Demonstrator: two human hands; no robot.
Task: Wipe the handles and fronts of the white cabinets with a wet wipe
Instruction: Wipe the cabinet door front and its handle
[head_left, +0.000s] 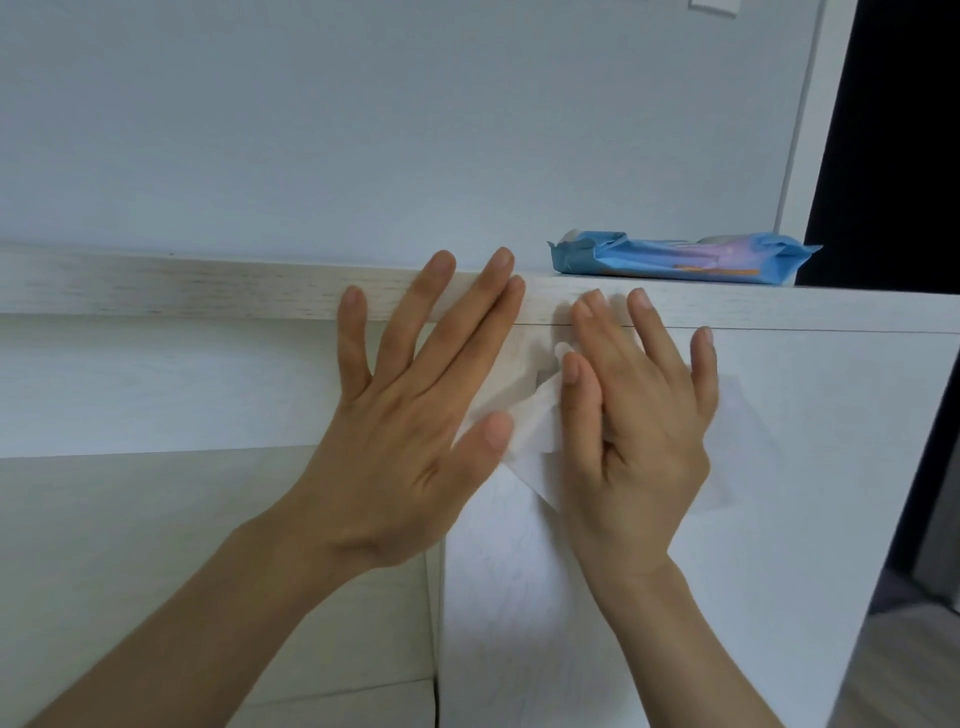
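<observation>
Centre frame: the right hand (644, 431), fingers straight, is pressing the wet wipe (524, 415) flat against the white cabinet front (821, 467), while the splayed left hand (415, 415) is touching its left edge.

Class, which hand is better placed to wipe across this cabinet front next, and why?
Probably the right hand: it lies flat over most of the wet wipe, pressing it to the cabinet front. The left hand touches only the wipe's left edge, its fingers on bare cabinet.
</observation>
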